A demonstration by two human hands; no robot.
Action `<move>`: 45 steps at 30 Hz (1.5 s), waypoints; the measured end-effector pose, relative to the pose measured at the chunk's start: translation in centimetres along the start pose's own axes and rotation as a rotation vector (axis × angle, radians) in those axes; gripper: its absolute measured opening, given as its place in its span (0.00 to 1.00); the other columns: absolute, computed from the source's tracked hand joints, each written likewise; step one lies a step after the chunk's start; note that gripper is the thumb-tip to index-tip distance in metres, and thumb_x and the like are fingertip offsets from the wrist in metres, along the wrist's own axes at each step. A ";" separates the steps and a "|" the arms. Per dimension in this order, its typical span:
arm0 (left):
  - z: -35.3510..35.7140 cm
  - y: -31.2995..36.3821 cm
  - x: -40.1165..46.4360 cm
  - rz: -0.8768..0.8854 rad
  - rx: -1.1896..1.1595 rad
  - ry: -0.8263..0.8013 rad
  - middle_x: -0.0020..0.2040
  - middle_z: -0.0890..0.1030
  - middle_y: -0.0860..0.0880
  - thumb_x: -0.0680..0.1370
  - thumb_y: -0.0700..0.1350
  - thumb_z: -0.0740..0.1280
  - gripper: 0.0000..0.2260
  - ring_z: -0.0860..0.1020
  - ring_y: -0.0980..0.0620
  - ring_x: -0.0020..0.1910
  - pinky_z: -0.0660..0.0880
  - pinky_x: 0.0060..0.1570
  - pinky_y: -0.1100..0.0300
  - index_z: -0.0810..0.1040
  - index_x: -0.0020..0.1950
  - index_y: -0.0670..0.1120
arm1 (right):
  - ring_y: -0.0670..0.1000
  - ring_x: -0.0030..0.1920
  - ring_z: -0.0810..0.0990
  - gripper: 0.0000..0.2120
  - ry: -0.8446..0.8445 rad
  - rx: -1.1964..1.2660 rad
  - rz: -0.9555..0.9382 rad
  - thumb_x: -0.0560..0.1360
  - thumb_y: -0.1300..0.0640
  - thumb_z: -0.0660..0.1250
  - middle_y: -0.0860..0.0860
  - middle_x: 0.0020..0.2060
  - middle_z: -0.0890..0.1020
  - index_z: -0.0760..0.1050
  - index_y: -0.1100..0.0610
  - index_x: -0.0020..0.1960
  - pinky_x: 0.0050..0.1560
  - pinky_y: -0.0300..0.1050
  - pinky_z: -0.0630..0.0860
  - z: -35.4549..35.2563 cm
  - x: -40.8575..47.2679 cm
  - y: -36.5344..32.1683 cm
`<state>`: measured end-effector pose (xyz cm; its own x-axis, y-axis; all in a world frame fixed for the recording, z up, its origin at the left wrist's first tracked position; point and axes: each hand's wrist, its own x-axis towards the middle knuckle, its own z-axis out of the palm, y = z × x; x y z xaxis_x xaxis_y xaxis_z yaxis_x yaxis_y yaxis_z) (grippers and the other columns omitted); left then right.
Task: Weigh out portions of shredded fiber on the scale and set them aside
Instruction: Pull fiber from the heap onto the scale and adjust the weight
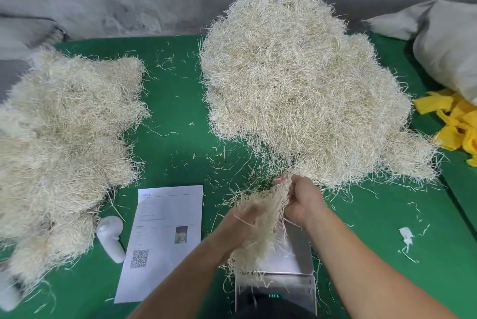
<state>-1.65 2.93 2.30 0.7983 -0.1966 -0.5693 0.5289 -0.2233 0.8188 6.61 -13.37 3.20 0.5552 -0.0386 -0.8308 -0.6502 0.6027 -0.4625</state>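
Note:
A big heap of pale shredded fiber fills the right half of the green table. A second spread of fiber clumps lies along the left side. Near the front edge stands a steel scale with a green display lit. Above its pan hangs a bunch of fiber, held between both hands. My left hand grips the bunch from the left, partly hidden behind strands. My right hand pinches its top, close to the big heap's near edge.
A printed sheet with a QR code lies left of the scale, with a white handheld device beside it. Yellow cloth strips and a grey sack sit at the right. Loose strands litter the green table.

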 end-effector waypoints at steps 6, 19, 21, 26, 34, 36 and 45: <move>0.3 1.0 1.1 -0.187 0.386 -0.090 0.28 0.79 0.52 0.77 0.71 0.64 0.26 0.74 0.64 0.27 0.79 0.39 0.63 0.81 0.47 0.48 | 0.53 0.31 0.73 0.11 -0.004 -0.022 -0.010 0.84 0.62 0.55 0.56 0.34 0.78 0.75 0.60 0.57 0.39 0.51 0.75 -0.2 0.4 0.1; -4.6 -0.4 1.8 0.238 0.428 0.472 0.33 0.75 0.52 0.77 0.72 0.57 0.27 0.71 0.56 0.27 0.71 0.29 0.58 0.76 0.45 0.48 | 0.57 0.41 0.87 0.06 -0.138 -0.244 -0.066 0.83 0.59 0.67 0.61 0.43 0.87 0.76 0.62 0.53 0.31 0.44 0.83 -2.5 -0.2 -1.6; -6.0 -0.7 1.9 0.197 0.339 0.490 0.25 0.70 0.55 0.77 0.71 0.58 0.26 0.65 0.57 0.22 0.66 0.27 0.59 0.73 0.37 0.48 | 0.58 0.41 0.87 0.08 -0.279 -0.332 -0.056 0.80 0.59 0.69 0.64 0.44 0.86 0.75 0.65 0.53 0.34 0.46 0.85 -3.2 -0.8 -2.6; -7.7 -1.4 2.7 0.107 0.113 0.526 0.22 0.65 0.56 0.81 0.63 0.63 0.26 0.65 0.54 0.23 0.67 0.34 0.56 0.76 0.37 0.42 | 0.50 0.41 0.84 0.18 -0.528 -0.673 -0.031 0.67 0.52 0.83 0.56 0.50 0.88 0.81 0.57 0.50 0.42 0.41 0.83 -4.5 -1.9 -4.0; -8.5 -2.0 3.2 0.062 0.068 0.549 0.20 0.62 0.56 0.80 0.63 0.65 0.27 0.60 0.56 0.21 0.61 0.28 0.61 0.76 0.37 0.40 | 0.49 0.33 0.75 0.04 -0.115 -1.089 -0.574 0.79 0.56 0.69 0.54 0.41 0.80 0.75 0.52 0.53 0.33 0.43 0.75 -4.3 -0.2 -4.0; -8.8 -2.5 3.1 0.011 0.029 0.584 0.20 0.62 0.57 0.81 0.62 0.64 0.25 0.60 0.58 0.20 0.59 0.25 0.63 0.72 0.34 0.45 | 0.52 0.36 0.74 0.11 0.052 -0.964 -0.672 0.80 0.56 0.67 0.55 0.42 0.78 0.74 0.59 0.60 0.36 0.45 0.72 -4.3 0.5 -4.2; -9.6 -3.7 2.2 -0.084 -0.007 0.527 0.35 0.71 0.50 0.75 0.69 0.61 0.19 0.69 0.53 0.34 0.64 0.29 0.64 0.73 0.41 0.54 | 0.49 0.30 0.72 0.13 0.133 -0.321 -0.362 0.83 0.61 0.62 0.54 0.35 0.75 0.76 0.64 0.65 0.29 0.43 0.71 -4.5 1.0 -6.0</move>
<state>0.92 12.51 -1.25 0.7888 0.3280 -0.5199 0.5976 -0.2110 0.7735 8.71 -20.61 3.77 0.7175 -0.3134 -0.6221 -0.5665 0.2571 -0.7829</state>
